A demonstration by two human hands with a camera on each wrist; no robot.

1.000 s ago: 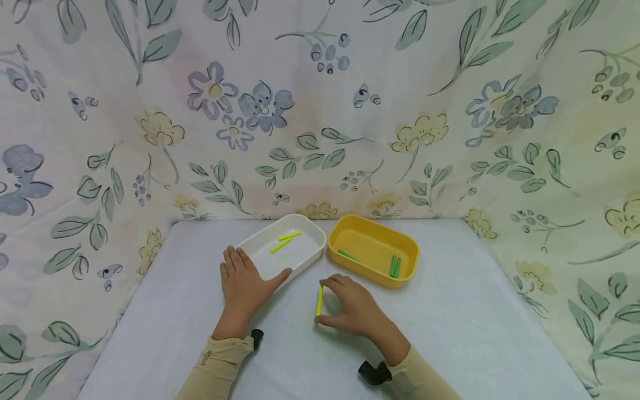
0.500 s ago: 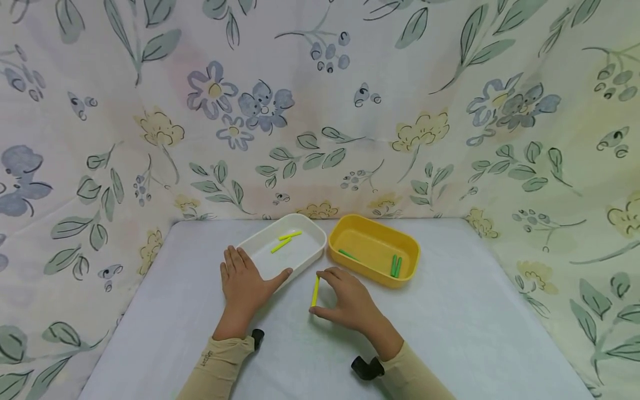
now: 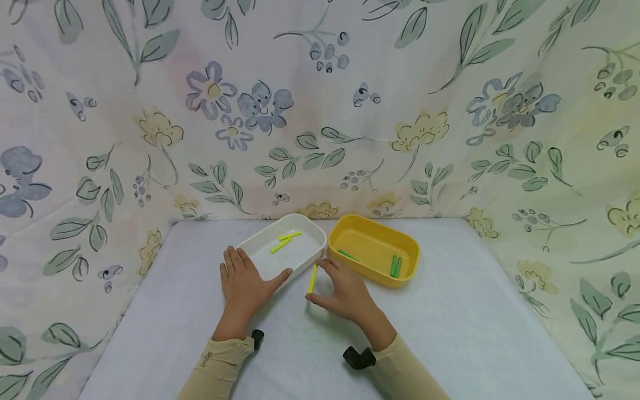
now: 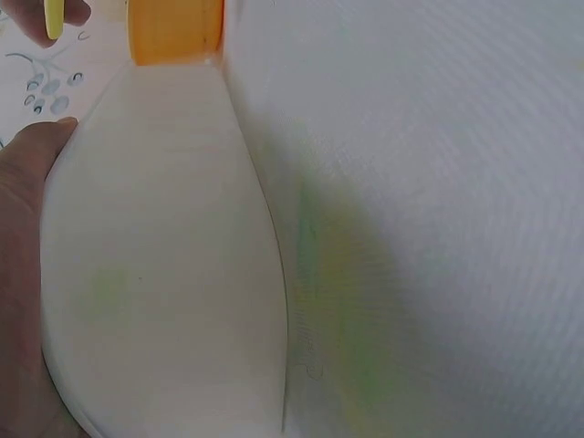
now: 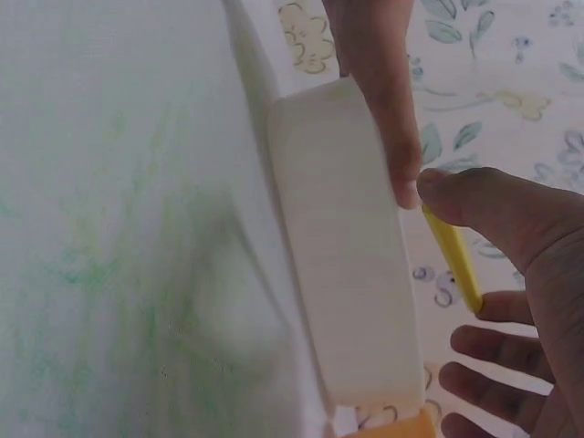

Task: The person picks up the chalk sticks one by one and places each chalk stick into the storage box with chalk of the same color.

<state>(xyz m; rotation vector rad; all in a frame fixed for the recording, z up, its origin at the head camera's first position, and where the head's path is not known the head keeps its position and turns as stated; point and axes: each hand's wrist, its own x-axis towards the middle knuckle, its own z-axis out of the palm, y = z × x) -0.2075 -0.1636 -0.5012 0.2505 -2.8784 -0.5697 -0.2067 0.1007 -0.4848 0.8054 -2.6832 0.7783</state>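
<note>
My right hand (image 3: 347,291) pinches a slim yellow stick (image 3: 313,279) lengthwise, thumb at one end and a fingertip at the other. In the right wrist view that yellow stick (image 5: 452,257) spans thumb and index finger, and the other fingers stay apart. It is beside the near side of a white tray (image 3: 307,256), above the table. Across the tray's left end rests my left hand (image 3: 243,286), fingers straight, thumb spread along the near rim. Two more yellow sticks, one (image 3: 290,235) behind the other (image 3: 281,245), lie inside the tray.
Right of the white tray stands a yellow tray (image 3: 367,244). It holds a green stick (image 3: 348,254) at its left and two side by side, including one green stick (image 3: 398,267), at its right. A floral cloth (image 3: 320,111) hangs behind the white-covered table (image 3: 465,311).
My right hand has moved up and left with the yellow stick, closer to the white tray. The left hand and both trays look unchanged.
</note>
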